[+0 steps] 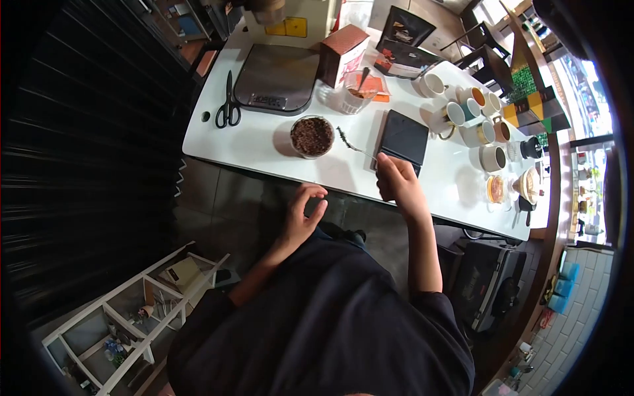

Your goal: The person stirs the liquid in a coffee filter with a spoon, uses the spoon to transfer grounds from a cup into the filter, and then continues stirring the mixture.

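My right hand [399, 183] is closed on the handle of a small spoon [355, 148] over the white table, and dark bits lie on the spoon's bowl. Left of the spoon stands a clear cup [312, 136] filled with dark brown crumbs. My left hand [306, 212] is held just off the table's near edge, its fingers curved and apart, with nothing in it. A flat black scale [404, 137] lies beyond my right hand. Behind the cup is a glass [357, 93] with a spoon standing in it.
The white table [244, 148] carries black scissors [228, 105], a large grey scale [276, 78], a red-and-white box [343, 56] and black pouches [405, 58]. Several mugs [492, 158] stand at the right. A white shelf frame [135, 313] is at the lower left.
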Tool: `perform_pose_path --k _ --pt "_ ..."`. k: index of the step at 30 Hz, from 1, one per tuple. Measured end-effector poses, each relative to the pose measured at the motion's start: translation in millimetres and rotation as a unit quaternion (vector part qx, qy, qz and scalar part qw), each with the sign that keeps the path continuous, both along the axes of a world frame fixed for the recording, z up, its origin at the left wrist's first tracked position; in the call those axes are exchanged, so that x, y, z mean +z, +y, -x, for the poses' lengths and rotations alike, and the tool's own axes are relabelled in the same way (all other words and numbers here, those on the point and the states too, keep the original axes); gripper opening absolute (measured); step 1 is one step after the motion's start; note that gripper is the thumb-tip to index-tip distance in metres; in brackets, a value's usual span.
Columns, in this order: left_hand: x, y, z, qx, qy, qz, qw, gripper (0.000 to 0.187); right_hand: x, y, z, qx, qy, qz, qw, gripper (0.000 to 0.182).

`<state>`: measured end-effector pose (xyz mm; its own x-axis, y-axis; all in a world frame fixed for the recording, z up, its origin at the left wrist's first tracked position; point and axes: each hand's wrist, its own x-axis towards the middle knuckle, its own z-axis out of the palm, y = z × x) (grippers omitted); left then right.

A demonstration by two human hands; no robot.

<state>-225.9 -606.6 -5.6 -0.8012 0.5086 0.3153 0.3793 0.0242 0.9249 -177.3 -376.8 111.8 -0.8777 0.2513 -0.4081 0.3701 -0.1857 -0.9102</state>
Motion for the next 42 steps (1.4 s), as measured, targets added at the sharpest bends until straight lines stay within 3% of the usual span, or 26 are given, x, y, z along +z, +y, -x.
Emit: perform_pose_path --k 2,4,7,11,15,19,23,30,36,38,40,42 --pt "9.5 11.5 -16.1 -0.053 -0.045 0.011 0.998 0.013 7.2 10.8 -22.3 -0.003 0.028 0.243 0.970 0.040" --pt "25.4 29.8 -34.3 -0.072 -0.032 0.020 0.997 0.011 -1.1 30.7 -50.3 0.007 0.031 0.349 0.937 0.040" --pt "51.8 61.5 -64.5 -0.154 -0.040 0.067 0.985 0.007 -12.4 64.3 -103.3 0.021 0.062 0.435 0.898 0.040" --pt "78.3 125.9 -111.5 -0.214 -0.005 0.073 0.974 0.005 -15.6 104.3 -185.3 -0.042 0.093 0.428 0.898 0.040" --pt "76.7 195.8 -164.0 -0.284 -0.045 0.062 0.956 0.008 -7.9 138.0 -269.6 -0.122 0.112 0.296 0.941 0.040" --pt "79.6 258.1 -205.9 -0.379 -0.043 0.071 0.922 0.012 -5.0 158.3 -344.6 -0.250 0.146 0.216 0.933 0.040" --pt "83.4 306.1 -223.4 -0.409 -0.009 0.084 0.909 0.010 -5.1 173.5 -397.1 -0.319 0.162 0.161 0.920 0.036" --pt "71.0 388.1 -213.6 -0.365 0.000 0.039 0.930 0.020 3.6 207.5 -426.6 -0.381 0.153 0.090 0.907 0.025" --pt "57.2 454.5 -212.0 -0.313 -0.001 0.027 0.949 0.024 29.6 261.9 -411.2 -0.409 0.107 -0.139 0.896 0.022" --pt "68.1 468.3 -207.0 -0.302 -0.023 0.026 0.953 0.016 33.5 290.8 -400.3 -0.415 0.084 -0.276 0.863 0.021" --pt "100.7 472.9 -199.3 -0.398 -0.050 0.111 0.909 0.009 49.9 317.8 -386.9 -0.403 0.050 -0.301 0.863 0.017" --pt "136.6 474.5 -197.2 -0.547 -0.057 0.071 0.832 0.009 54.9 344.0 -369.9 -0.374 0.013 -0.471 0.799 0.013"
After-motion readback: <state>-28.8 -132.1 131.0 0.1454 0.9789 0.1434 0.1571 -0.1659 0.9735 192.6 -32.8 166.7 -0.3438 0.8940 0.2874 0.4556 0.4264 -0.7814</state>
